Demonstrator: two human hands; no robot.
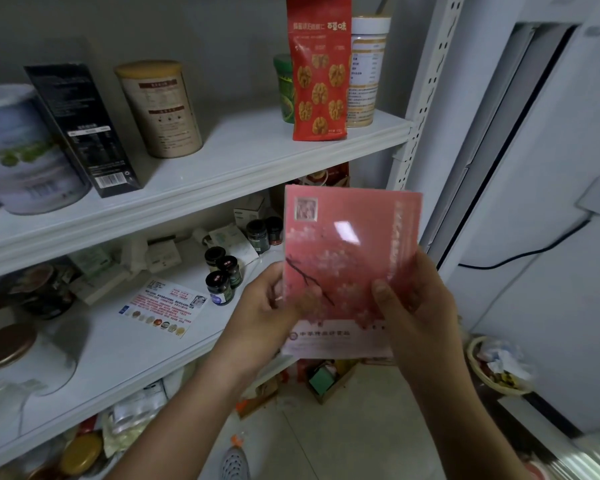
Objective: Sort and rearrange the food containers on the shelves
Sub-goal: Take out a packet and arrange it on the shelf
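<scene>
- Head view: a person holds a flat pink packet with a blossom-branch print upright in both hands, in the air in front of the right end of the shelving, just below the edge of the upper shelf.
- Left hand grips the packet's lower left edge, thumb across the printed face and fingers curled behind it.
- Right hand grips the lower right edge the same way, thumb pressed on the front.
- On the upper shelf, at the right, a red walnut pouch stands upright near the front edge, with a green jar behind it on the left and a white labelled jar just beside it on the right.
- Further left on that shelf stand a beige canister, a tall black box and a large white tin, the box touching the tin.
- On the middle shelf a cluster of small dark jars stands beside a printed leaflet that lies flat; small white boxes lie behind them, and a brown-lidded jar sits at the far left.
- On the floor, below the packet, is an open cardboard box; a basket of wrapped items sits near the wall to the right.
</scene>
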